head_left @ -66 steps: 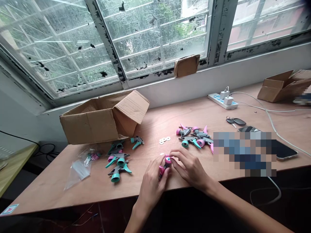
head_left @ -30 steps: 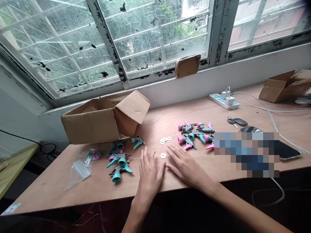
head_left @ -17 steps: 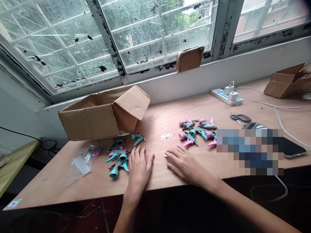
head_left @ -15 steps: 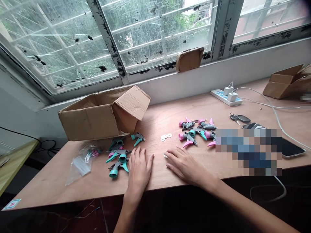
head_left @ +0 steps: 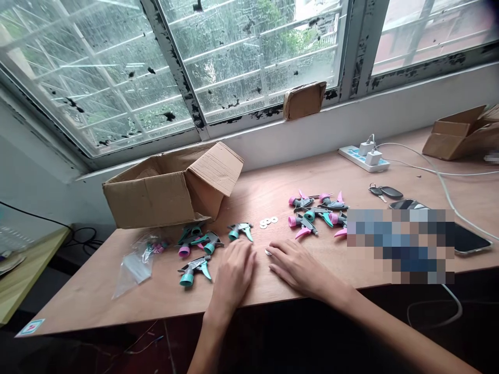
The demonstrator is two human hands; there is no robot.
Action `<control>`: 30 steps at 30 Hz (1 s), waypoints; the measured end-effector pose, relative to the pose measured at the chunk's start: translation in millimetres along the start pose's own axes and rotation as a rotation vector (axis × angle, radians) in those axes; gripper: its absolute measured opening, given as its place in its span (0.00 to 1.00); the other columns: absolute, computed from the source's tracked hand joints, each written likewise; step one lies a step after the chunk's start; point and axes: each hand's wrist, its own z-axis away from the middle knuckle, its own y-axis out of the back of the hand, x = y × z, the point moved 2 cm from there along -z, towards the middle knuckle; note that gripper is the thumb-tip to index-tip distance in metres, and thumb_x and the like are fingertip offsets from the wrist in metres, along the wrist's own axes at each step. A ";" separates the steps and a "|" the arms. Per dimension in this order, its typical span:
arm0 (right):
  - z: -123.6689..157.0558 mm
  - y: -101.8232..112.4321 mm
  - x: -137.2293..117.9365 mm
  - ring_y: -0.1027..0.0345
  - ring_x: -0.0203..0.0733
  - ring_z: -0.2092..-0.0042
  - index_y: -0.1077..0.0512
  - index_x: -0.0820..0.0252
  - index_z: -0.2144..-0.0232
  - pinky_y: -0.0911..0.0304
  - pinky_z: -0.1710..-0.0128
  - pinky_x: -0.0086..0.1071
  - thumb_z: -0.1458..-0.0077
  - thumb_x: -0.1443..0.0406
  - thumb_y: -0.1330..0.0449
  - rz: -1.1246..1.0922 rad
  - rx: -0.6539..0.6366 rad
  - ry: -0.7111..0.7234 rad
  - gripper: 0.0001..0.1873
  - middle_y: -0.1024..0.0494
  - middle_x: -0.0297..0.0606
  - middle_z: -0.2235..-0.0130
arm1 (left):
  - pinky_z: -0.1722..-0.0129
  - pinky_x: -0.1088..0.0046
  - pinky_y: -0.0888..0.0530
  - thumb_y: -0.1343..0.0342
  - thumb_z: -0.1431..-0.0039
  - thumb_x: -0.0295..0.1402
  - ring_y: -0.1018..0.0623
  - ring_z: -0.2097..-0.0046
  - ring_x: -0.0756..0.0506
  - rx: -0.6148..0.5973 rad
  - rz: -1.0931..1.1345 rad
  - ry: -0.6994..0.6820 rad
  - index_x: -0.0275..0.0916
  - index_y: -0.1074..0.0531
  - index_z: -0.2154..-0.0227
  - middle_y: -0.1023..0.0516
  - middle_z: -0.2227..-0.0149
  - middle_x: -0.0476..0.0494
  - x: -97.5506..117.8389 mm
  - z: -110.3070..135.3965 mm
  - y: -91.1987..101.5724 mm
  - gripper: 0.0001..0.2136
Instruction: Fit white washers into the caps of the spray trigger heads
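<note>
My left hand (head_left: 235, 271) is curled on the table, its fingertips at a grey trigger spray head (head_left: 242, 228) with a teal cap and trigger; the contact is partly hidden. To its left lie several more spray heads, among them a teal-capped one (head_left: 194, 271) near the front. My right hand (head_left: 298, 266) rests on the table with bent fingers, a small white washer (head_left: 267, 252) at its index fingertip. Just beyond, a few flat white washers (head_left: 268, 222) lie together. Several pink and teal spray heads (head_left: 306, 226) lie behind my right hand.
An open cardboard box (head_left: 150, 200) stands at the back left. In front of it lies a clear plastic bag (head_left: 134, 267) near small coloured parts. On the right are a power strip (head_left: 364, 158), keys (head_left: 390, 192) and a phone (head_left: 473, 239) beside a blurred patch.
My left hand has moved slightly right and its fingers have curled. The spray head at its fingertips has turned and shifted right. My right hand stays with the washer. The view has shifted a little.
</note>
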 end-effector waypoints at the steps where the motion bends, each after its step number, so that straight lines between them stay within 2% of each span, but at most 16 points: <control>1: -0.1 -0.3 0.4 0.28 0.55 0.47 0.31 0.60 0.44 0.28 0.48 0.51 0.33 0.66 0.43 -0.008 0.004 -0.001 0.16 0.24 0.50 0.47 | 0.37 0.53 0.29 0.53 0.27 0.31 0.26 0.39 0.38 -0.028 0.042 -0.086 0.41 0.27 0.48 0.22 0.46 0.39 4.5 0.4 2.3 0.12; 3: -0.4 -0.3 0.7 0.29 0.55 0.46 0.32 0.60 0.43 0.29 0.46 0.51 0.33 0.66 0.44 -0.035 0.019 0.002 0.17 0.25 0.50 0.46 | 0.35 0.54 0.32 0.52 0.27 0.30 0.31 0.34 0.38 -0.022 0.067 -0.148 0.42 0.29 0.45 0.25 0.41 0.39 8.4 1.0 5.8 0.13; 6: -1.2 0.7 0.7 0.32 0.54 0.42 0.33 0.59 0.43 0.31 0.42 0.51 0.33 0.67 0.44 -0.075 0.037 0.009 0.17 0.26 0.49 0.44 | 0.32 0.50 0.36 0.49 0.28 0.33 0.39 0.29 0.37 0.030 0.027 -0.043 0.42 0.34 0.39 0.34 0.33 0.37 2.0 1.4 5.3 0.18; 9: -1.8 2.0 0.8 0.33 0.53 0.41 0.31 0.60 0.44 0.32 0.41 0.51 0.32 0.67 0.44 -0.089 0.035 0.005 0.15 0.26 0.49 0.44 | 0.33 0.52 0.34 0.47 0.29 0.39 0.37 0.30 0.38 -0.097 0.064 0.002 0.46 0.41 0.33 0.36 0.31 0.40 -6.4 2.3 -1.8 0.24; 11: -2.0 2.6 1.2 0.32 0.52 0.42 0.30 0.60 0.46 0.32 0.41 0.49 0.32 0.69 0.45 -0.095 0.038 0.009 0.14 0.25 0.49 0.45 | 0.33 0.53 0.34 0.47 0.29 0.40 0.36 0.30 0.39 -0.166 0.093 -0.007 0.50 0.41 0.32 0.36 0.31 0.42 -8.4 3.0 -4.5 0.25; 14: -1.8 2.6 2.7 0.31 0.50 0.45 0.27 0.60 0.49 0.31 0.43 0.46 0.32 0.72 0.47 -0.105 0.028 0.016 0.13 0.23 0.47 0.49 | 0.32 0.53 0.36 0.46 0.29 0.39 0.38 0.29 0.39 -0.177 0.118 -0.023 0.51 0.38 0.34 0.36 0.30 0.44 -5.7 3.1 -1.8 0.22; 18: -1.4 1.9 4.9 0.30 0.48 0.50 0.26 0.59 0.53 0.29 0.49 0.44 0.31 0.72 0.46 -0.111 0.010 0.005 0.11 0.23 0.44 0.52 | 0.34 0.57 0.32 0.45 0.29 0.37 0.30 0.34 0.41 -0.210 0.183 -0.037 0.48 0.34 0.40 0.29 0.35 0.43 1.0 1.7 4.6 0.17; 22: -1.9 1.9 5.2 0.31 0.49 0.49 0.28 0.58 0.50 0.30 0.48 0.45 0.31 0.72 0.46 -0.126 0.006 0.000 0.12 0.25 0.45 0.49 | 0.37 0.57 0.29 0.43 0.30 0.38 0.28 0.37 0.40 -0.185 0.197 -0.018 0.48 0.32 0.44 0.28 0.36 0.42 1.0 1.7 5.0 0.14; 24: -2.2 2.2 5.3 0.31 0.50 0.48 0.29 0.58 0.48 0.31 0.47 0.47 0.31 0.71 0.47 -0.142 0.007 -0.010 0.12 0.25 0.46 0.48 | 0.37 0.56 0.30 0.44 0.29 0.37 0.28 0.36 0.40 -0.166 0.198 -0.014 0.48 0.34 0.41 0.29 0.36 0.42 -1.0 2.5 2.9 0.16; 28: -2.4 3.5 5.5 0.31 0.51 0.47 0.31 0.58 0.48 0.31 0.46 0.47 0.31 0.71 0.47 -0.183 0.026 -0.015 0.12 0.24 0.45 0.47 | 0.37 0.55 0.30 0.45 0.29 0.37 0.30 0.35 0.39 -0.173 0.167 -0.015 0.52 0.43 0.32 0.32 0.35 0.41 -4.9 4.1 -1.2 0.26; 30: -2.2 3.8 5.2 0.31 0.50 0.47 0.30 0.58 0.48 0.31 0.46 0.47 0.30 0.71 0.47 -0.195 0.019 -0.005 0.12 0.24 0.45 0.48 | 0.37 0.55 0.29 0.47 0.28 0.37 0.30 0.35 0.39 -0.185 0.153 -0.030 0.53 0.39 0.34 0.33 0.35 0.41 -5.5 4.5 -1.9 0.23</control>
